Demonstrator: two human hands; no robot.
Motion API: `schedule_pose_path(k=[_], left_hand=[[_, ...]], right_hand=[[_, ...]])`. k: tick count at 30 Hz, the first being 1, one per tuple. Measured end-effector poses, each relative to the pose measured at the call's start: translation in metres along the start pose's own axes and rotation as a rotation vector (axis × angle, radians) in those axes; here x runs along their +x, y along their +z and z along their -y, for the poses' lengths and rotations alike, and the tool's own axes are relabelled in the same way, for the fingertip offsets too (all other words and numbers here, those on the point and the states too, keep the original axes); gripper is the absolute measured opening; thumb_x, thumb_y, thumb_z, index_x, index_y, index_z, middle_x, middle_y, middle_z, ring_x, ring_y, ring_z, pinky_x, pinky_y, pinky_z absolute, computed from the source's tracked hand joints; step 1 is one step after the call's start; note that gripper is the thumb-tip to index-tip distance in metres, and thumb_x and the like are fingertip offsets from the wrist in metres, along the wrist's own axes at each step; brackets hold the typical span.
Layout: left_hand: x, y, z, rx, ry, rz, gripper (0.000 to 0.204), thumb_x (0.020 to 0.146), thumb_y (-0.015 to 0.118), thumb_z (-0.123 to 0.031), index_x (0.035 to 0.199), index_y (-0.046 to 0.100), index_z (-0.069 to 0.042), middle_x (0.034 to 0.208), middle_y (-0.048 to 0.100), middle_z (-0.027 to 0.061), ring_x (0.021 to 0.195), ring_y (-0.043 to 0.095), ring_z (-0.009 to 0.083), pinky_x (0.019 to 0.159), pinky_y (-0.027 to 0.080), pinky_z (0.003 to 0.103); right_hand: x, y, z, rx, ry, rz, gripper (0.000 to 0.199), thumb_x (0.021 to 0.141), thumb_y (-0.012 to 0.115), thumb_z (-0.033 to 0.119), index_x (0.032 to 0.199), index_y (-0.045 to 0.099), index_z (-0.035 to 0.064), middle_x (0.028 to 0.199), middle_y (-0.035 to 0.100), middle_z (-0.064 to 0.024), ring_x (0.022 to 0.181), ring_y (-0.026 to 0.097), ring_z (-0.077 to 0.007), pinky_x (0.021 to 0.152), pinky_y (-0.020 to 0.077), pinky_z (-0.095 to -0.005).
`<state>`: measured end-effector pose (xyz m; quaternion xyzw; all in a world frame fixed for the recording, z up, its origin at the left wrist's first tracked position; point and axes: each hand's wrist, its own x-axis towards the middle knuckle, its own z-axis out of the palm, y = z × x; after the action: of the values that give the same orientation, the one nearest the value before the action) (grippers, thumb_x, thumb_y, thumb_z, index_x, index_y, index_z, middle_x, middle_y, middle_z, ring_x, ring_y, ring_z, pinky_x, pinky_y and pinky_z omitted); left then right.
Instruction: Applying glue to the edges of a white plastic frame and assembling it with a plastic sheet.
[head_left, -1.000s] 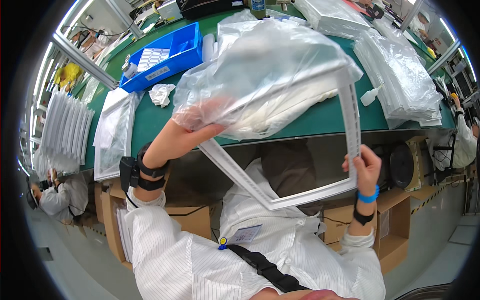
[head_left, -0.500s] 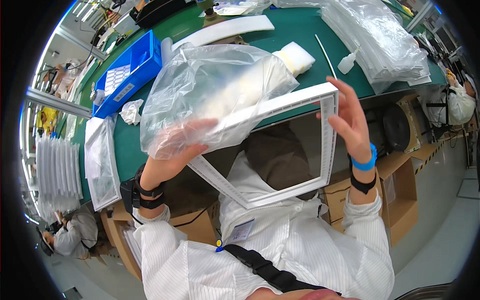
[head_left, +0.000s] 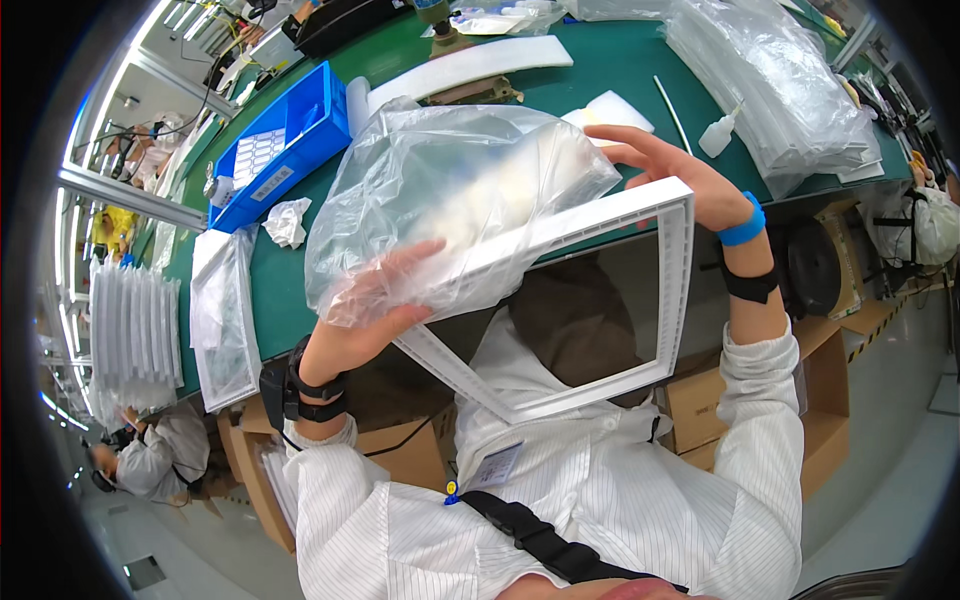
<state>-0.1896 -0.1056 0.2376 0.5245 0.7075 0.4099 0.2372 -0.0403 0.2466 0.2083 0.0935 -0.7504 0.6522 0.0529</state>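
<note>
I hold a white rectangular plastic frame [head_left: 677,290] up in front of my chest, above the edge of the green table [head_left: 610,65]. A clear plastic bag [head_left: 450,190] covers its upper left part. My left hand [head_left: 372,312] grips the bag and the frame's left side through the film. My right hand [head_left: 678,172] rests at the frame's top right corner, fingers stretched toward the bag's open end. The frame's lower and right sides are bare.
On the table lie a blue bin [head_left: 285,145], a crumpled white wipe [head_left: 287,221], a white foam strip [head_left: 470,64], a small white bottle [head_left: 718,136], bagged frames [head_left: 790,85] and one bagged frame [head_left: 226,320]. Cardboard boxes [head_left: 825,385] stand below. A co-worker [head_left: 160,462] sits lower left.
The frame has swung closer and tilted. My right hand has climbed from the frame's right side to its top right corner. The bag now sits bunched over the upper left part.
</note>
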Motion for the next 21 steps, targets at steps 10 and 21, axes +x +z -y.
schedule_pose_path(k=[10, 21], left_hand=[[-0.002, 0.012, 0.001, -0.65, -0.199, -0.236, 0.045, 0.091, 0.052, -0.012, 0.133, 0.043, 0.002, 0.126, 0.055, 0.0156, 0.109, 0.057, 0.0241, 0.091, 0.047, 0.036], [-0.012, 0.052, 0.033, -0.356, 0.017, -0.813, 0.041, 0.081, 0.061, 0.012, 0.12, 0.052, 0.002, 0.116, 0.053, 0.0086, 0.101, 0.055, 0.0146, 0.087, 0.045, 0.028]], right_hand=[[-0.004, 0.013, 0.0, 0.264, -0.023, -0.479, 0.029, 0.098, 0.042, 0.016, 0.116, 0.057, -0.002, 0.105, 0.066, -0.0146, 0.088, 0.065, -0.015, 0.075, 0.0541, -0.0272], [-0.043, 0.068, -0.003, 0.292, -0.011, -0.826, 0.038, 0.1, 0.037, 0.023, 0.126, 0.05, -0.0013, 0.114, 0.061, -0.0181, 0.092, 0.063, -0.0226, 0.072, 0.0543, -0.0326]])
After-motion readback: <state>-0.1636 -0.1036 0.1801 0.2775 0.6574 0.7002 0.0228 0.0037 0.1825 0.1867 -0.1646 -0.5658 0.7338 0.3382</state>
